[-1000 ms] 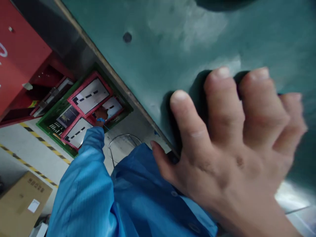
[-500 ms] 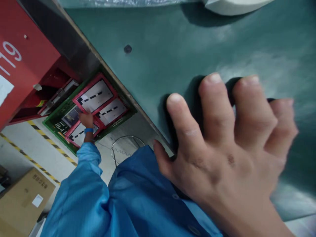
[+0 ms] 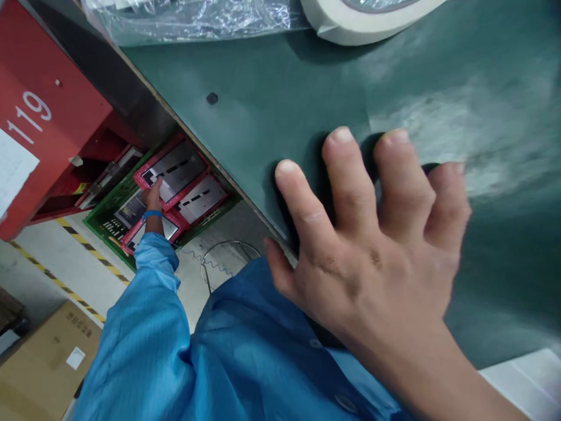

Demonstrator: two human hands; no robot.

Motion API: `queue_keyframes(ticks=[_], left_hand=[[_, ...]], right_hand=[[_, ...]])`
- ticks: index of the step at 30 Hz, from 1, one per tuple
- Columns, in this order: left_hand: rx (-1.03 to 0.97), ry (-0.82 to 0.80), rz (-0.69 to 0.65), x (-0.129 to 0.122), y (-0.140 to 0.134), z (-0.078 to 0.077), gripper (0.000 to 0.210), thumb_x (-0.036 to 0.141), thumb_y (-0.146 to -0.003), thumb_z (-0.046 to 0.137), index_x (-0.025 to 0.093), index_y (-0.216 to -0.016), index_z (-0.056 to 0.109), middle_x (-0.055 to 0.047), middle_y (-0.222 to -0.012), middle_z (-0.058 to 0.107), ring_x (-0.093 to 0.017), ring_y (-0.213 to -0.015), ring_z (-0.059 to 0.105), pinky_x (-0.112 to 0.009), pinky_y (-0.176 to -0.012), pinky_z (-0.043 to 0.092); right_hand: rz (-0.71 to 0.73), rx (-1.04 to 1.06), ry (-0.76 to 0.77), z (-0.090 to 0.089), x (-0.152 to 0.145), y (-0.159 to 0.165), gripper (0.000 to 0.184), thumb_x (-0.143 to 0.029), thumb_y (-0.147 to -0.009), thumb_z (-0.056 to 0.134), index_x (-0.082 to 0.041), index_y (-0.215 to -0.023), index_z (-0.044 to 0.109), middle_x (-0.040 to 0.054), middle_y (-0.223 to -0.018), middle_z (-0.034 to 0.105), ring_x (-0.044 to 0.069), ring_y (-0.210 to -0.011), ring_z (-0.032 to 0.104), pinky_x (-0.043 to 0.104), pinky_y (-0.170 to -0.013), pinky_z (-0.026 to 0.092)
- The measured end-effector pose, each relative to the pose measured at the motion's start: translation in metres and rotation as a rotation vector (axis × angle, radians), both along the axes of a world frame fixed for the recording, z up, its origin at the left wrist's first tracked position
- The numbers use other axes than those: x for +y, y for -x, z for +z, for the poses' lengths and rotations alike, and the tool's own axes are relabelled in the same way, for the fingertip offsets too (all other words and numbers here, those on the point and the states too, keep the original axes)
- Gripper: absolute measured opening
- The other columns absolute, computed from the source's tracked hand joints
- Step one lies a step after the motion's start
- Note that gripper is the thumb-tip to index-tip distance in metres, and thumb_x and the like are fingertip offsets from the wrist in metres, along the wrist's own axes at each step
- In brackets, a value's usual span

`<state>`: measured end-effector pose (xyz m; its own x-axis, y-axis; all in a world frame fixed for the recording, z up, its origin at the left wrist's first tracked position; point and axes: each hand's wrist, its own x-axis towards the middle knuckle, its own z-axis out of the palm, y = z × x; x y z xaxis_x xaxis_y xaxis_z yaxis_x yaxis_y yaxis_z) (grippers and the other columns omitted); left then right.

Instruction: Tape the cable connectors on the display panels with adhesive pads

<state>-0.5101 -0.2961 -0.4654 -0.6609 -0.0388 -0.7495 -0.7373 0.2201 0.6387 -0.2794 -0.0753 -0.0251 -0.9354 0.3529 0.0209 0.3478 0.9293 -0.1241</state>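
My left hand (image 3: 153, 197), with a blue wrist strap (image 3: 152, 214) on it, reaches down into a green crate (image 3: 103, 225) below the table edge. Its thumb lies over the near edge of a flat grey-white panel (image 3: 179, 166) with black marks and a pink border, which looks slightly tilted; the other fingers are mostly hidden. Similar pink-edged panels (image 3: 201, 199) lie beside and under it. On the green tabletop (image 3: 263, 111), my right hand (image 3: 363, 245) rests palm down, fingers spread and a little bent, with nothing in it.
A roll of cream tape (image 3: 350, 32) and clear plastic wrap (image 3: 210, 23) lie at the table's far side. Left of the crate stands a red cabinet (image 3: 56, 140) marked 119. A cardboard box (image 3: 48, 356) and a metal-ringed stool (image 3: 228, 248) stand on the floor.
My left hand has closed on the edge of the upper panel, which now looks tilted. The view has shifted, bringing more tape and plastic into sight. My right hand stays on the table.
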Motion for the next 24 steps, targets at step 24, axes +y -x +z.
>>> queue_keyframes(ticks=[24], left_hand=[[-0.314,-0.153,-0.069,-0.019,-0.144,-0.030,0.041,0.043,-0.105,0.072,0.017,-0.136,0.066,-0.011,-0.135,0.068,-0.025,-0.116,0.070,-0.046,-0.098,0.064]], right_hand=[[0.035,0.017,-0.078,-0.002,0.000,0.000,0.082,-0.037,-0.089,0.060,-0.034,-0.168,0.041,0.0096,-0.173,0.045,0.048,-0.155,0.046,0.077,-0.117,0.040]])
